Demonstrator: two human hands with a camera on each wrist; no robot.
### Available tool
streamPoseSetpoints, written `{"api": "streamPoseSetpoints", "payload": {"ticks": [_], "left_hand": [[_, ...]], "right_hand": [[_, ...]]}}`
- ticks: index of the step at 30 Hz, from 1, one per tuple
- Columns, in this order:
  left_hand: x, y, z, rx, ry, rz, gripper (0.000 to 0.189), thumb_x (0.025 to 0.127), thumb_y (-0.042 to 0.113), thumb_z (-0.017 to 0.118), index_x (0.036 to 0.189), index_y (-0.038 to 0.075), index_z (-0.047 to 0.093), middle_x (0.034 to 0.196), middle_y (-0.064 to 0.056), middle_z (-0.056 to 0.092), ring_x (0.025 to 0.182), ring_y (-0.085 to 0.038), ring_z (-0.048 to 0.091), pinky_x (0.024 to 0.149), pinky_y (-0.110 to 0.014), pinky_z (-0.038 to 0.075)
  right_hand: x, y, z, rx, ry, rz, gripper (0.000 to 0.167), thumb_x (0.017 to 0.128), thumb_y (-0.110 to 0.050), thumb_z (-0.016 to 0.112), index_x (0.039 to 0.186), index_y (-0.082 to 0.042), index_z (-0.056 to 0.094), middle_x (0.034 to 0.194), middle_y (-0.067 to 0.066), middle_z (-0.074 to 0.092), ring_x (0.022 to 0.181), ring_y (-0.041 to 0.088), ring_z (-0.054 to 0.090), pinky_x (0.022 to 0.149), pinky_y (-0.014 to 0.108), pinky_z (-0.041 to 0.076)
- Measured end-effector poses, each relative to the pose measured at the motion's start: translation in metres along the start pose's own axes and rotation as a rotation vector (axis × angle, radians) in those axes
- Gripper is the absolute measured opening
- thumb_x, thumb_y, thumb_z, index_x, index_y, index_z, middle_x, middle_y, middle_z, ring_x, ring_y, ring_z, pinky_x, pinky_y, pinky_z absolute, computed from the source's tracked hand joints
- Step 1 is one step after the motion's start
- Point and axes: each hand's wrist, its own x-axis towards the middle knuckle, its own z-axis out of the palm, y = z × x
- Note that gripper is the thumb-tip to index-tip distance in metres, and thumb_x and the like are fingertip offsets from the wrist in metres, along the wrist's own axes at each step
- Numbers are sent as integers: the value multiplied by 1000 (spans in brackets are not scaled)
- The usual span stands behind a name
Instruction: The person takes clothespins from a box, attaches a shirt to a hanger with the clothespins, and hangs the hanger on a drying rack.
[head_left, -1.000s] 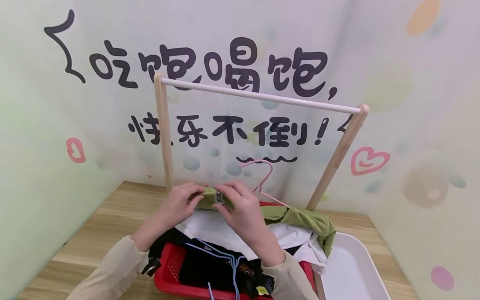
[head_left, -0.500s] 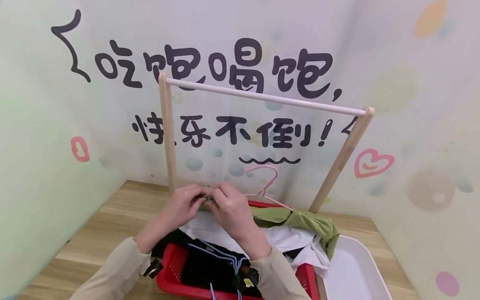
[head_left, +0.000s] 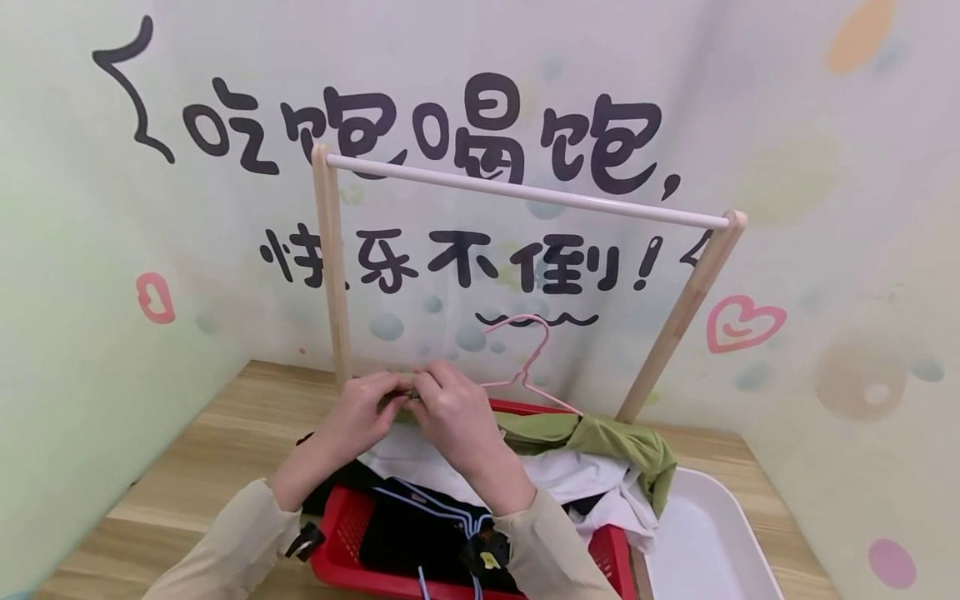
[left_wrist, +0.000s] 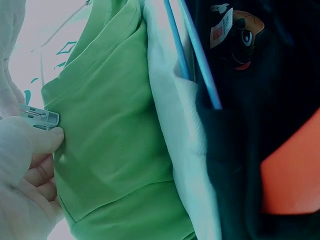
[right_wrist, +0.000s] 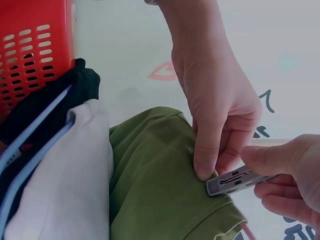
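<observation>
In the right wrist view, my right hand pinches a grey translucent clothespin between thumb and fingers. The clothespin's tip lies over the edge of a green garment. Right beside it, my left hand pinches the same edge, its thumb flat on the fabric. A pink hanger rises from the green garment, hook upward. In the head view both hands meet at the garment's left end, where they hide most of the clothespin.
A red basket sits below my forearms. White clothing, black clothing and blue hangers lie at it. Behind stands a rack with a white rod and wooden posts. A white tray is at right.
My right hand has moved left with the clothespin, up against my left hand at the garment's edge. Over the last half second the hands have stayed nearly in place.
</observation>
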Motion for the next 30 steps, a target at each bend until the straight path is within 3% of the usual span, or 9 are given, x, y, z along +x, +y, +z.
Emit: {"api": "streamPoseSetpoints", "payload": {"ticks": [5,9,16,30], "left_hand": [[0,-2,1,-28,6,-1,18,71,-15,70,81,-2,65,76,-10,66,67,-18,61,57,-27,51],[0,-4,2,-31,18,5,16,72,-15,70,82,-3,67,76,-9,66,67,-18,62,57,-28,52],[0,-6,2,-41,19,19,18,70,-16,71,82,-4,67,76,-10,66,66,-16,61,55,-23,50],[2,-7,2,-63,20,22,20,67,-18,71,82,-5,68,78,-10,67,66,-16,62,55,-21,50]], "right_hand": [[-3,1,-2,52,-44,62,32,70,-6,81,99,-4,67,93,6,60,83,17,60,68,22,53],[-6,2,-7,86,-29,104,42,70,2,79,108,-2,63,100,9,60,89,19,60,73,25,53],[-16,6,-18,127,-14,133,43,70,1,79,110,-2,62,101,9,60,90,20,60,74,26,53],[-58,23,-51,126,43,177,37,73,1,77,107,-3,62,103,7,61,94,19,60,72,29,52]]}}
